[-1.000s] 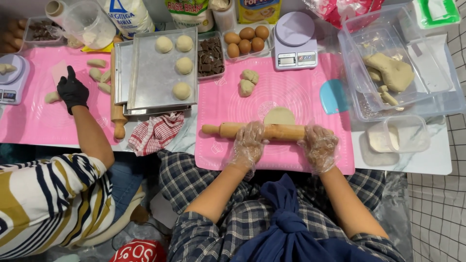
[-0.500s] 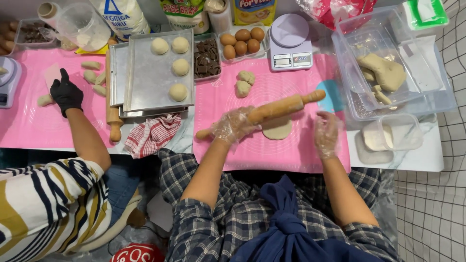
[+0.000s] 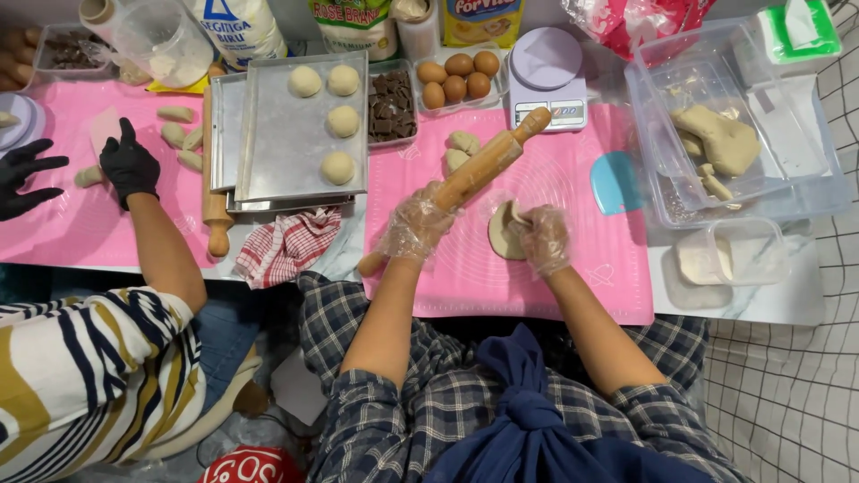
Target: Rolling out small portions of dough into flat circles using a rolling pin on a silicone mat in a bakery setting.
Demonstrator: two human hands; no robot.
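Observation:
My left hand (image 3: 415, 224), in a clear plastic glove, grips a wooden rolling pin (image 3: 488, 165) near its lower end and holds it tilted up over the pink mat (image 3: 573, 259). My right hand (image 3: 544, 238), also gloved, pinches the edge of a flattened piece of dough (image 3: 503, 231) and lifts it off the mat. Two small dough pieces (image 3: 462, 148) lie on the mat beyond the pin.
A metal tray (image 3: 286, 148) with several dough balls sits to the left, a checked cloth (image 3: 288, 243) below it. Chocolate pieces (image 3: 390, 105), eggs (image 3: 460, 77), a scale (image 3: 546, 79), a blue scraper (image 3: 614, 182) and a clear tub of dough (image 3: 727, 143) surround the mat. Another person's black-gloved hand (image 3: 129, 165) works at left.
I stopped rolling: my left hand lifted the pin and tilted it up to the right, while my right hand let go of it and took hold of the flattened dough.

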